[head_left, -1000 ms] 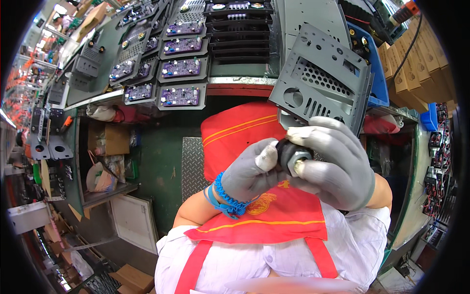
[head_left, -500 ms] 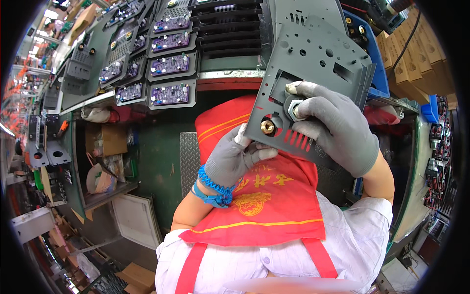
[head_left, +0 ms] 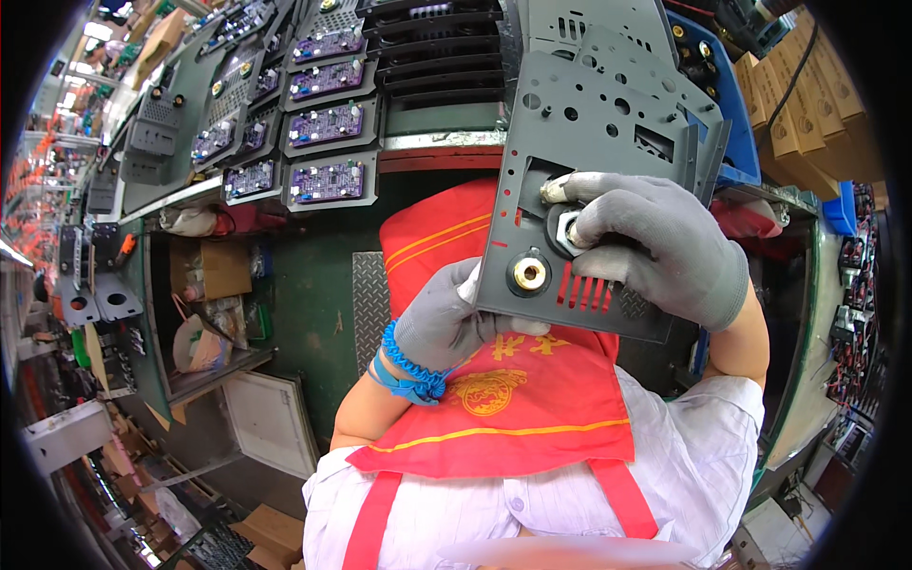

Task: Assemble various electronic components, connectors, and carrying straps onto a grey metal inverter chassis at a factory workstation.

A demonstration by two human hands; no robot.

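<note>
A dark grey metal panel with punched holes, slots and a bent edge is held at a slant above my lap. My left hand is closed on its lower left corner, thumb on the face and fingers underneath. Gloved in grey like the left, my right hand has its fingers closed around a silver hex nut with a dark round part behind it, against the panel. Below the nut, a brass connector in a black ring sits in the panel. What lies under the right palm is hidden.
Purple circuit boards on grey plates stand in rows on the bench at left. Beside them are stacked black slotted panels. A blue bin holding brass-ended parts and several cardboard boxes are at right.
The panel has turned slightly counterclockwise and tilted, so its brass connector faces me more squarely. Both hands have kept their hold, and my right hand has shifted slightly with the panel.
</note>
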